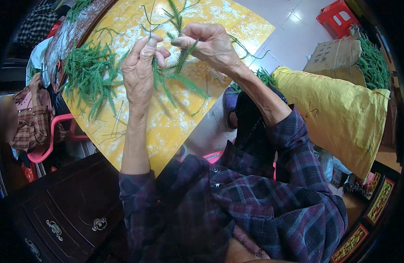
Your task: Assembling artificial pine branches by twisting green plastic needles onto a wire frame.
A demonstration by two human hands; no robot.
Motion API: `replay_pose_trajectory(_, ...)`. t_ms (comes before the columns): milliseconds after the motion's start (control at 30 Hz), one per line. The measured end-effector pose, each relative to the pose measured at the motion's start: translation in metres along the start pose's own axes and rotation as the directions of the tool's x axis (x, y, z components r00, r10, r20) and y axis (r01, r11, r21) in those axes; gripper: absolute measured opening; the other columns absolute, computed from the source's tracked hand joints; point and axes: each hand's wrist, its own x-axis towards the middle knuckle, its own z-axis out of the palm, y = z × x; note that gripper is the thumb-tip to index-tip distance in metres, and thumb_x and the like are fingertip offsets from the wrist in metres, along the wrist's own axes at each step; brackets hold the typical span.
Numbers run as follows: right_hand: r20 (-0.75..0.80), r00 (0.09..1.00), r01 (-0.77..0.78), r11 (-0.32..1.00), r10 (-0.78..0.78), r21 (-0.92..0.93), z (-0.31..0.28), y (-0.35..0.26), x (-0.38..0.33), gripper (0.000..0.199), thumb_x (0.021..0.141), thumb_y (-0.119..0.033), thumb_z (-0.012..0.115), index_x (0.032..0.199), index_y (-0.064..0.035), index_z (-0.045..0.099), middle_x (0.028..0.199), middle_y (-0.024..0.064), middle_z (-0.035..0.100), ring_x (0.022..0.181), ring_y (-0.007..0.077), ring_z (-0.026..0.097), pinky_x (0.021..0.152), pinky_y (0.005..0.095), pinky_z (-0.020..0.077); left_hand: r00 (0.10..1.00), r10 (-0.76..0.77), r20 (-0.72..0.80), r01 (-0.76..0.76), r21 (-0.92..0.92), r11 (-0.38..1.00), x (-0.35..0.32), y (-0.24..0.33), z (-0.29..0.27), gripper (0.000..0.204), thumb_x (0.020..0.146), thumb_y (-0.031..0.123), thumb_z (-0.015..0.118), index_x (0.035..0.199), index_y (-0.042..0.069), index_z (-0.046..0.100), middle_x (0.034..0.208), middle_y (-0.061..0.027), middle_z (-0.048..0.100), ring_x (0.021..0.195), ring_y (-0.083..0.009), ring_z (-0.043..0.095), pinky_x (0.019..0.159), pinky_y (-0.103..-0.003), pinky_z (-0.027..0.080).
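Both my hands work over the yellow tabletop (156, 136), which is dusted with white flecks. My left hand (139, 74) is closed, its thumb and fingers pinching a thin dark stem that rises above the fingertips. From below that grip, green needle-leaved sprays hang over the table. To its right, my right hand (213, 46) is pinched on a feathery green sprig (182, 59), artificial-looking, that reaches upward and down past the fingers. How the sprig joins the stem is hidden. Left of my left hand lies a heap of similar green sprigs (90, 72).
Thin loose stems lie on the table. At right are a yellow sack (338, 114), a cardboard box (335, 57) beside more greenery, and a red plastic stool (338, 19). Another person in a plaid sleeve (33, 125) sits at left by a pink chair (50, 140). Dark drawers (66, 210) stand lower left.
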Motion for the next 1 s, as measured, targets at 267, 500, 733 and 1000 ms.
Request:
replay_pose_trajectory(267, 0.222, 0.931, -0.356, 0.853, 0.289, 0.382, -0.005, -0.011, -0.003, 0.018, 0.088, -0.020, 0.061, 0.095, -0.0030, 0.063, 0.076, 0.0046, 0.066, 0.068, 0.0079, 0.062, 0.064, 0.0202, 0.0510, 0.997, -0.037, -0.062, 0.038, 0.018, 0.999, 0.001, -0.003, -0.003, 0.025, 0.094, 0.024, 0.052, 0.101, 0.002, 0.061, 0.061, 0.0003, 0.050, 0.068, -0.0084, 0.053, 0.067, -0.021, 0.042)
replay_pose_trajectory(500, 0.169, 0.935, -0.349, 0.884, 0.310, 0.312, -0.002, -0.013, -0.001, 0.016, 0.086, -0.016, 0.063, 0.095, -0.0028, 0.066, 0.076, 0.0054, 0.067, 0.067, 0.0095, 0.063, 0.065, 0.0207, 0.0512, 1.000, -0.025, -0.017, 0.026, 0.027, 0.999, 0.000, -0.009, -0.005, 0.024, 0.095, 0.023, 0.051, 0.100, 0.002, 0.061, 0.064, 0.0012, 0.050, 0.068, -0.0072, 0.052, 0.066, -0.020, 0.041)
replay_pose_trajectory(733, 0.235, 0.934, -0.336, 0.887, 0.270, 0.316, -0.003, -0.013, -0.001, 0.014, 0.085, -0.015, 0.066, 0.091, -0.0025, 0.067, 0.072, 0.0014, 0.064, 0.063, 0.0066, 0.060, 0.059, 0.0185, 0.0475, 0.988, -0.088, 0.123, 0.092, -0.024, 0.995, -0.006, -0.016, -0.005, 0.024, 0.095, 0.024, 0.050, 0.099, 0.004, 0.062, 0.072, 0.0033, 0.056, 0.063, -0.0042, 0.048, 0.058, -0.018, 0.040)
replay_pose_trajectory(1000, 0.178, 0.914, -0.403, 0.862, 0.364, 0.308, -0.008, -0.009, -0.002, 0.015, 0.083, -0.012, 0.068, 0.090, 0.0001, 0.064, 0.067, -0.0007, 0.059, 0.058, 0.0042, 0.054, 0.053, 0.0165, 0.0427, 0.981, -0.094, 0.169, 0.063, 0.180, 0.982, -0.007, -0.006, 0.003, 0.021, 0.095, 0.020, 0.050, 0.097, 0.004, 0.063, 0.071, 0.0042, 0.056, 0.061, -0.0035, 0.046, 0.057, -0.018, 0.039)
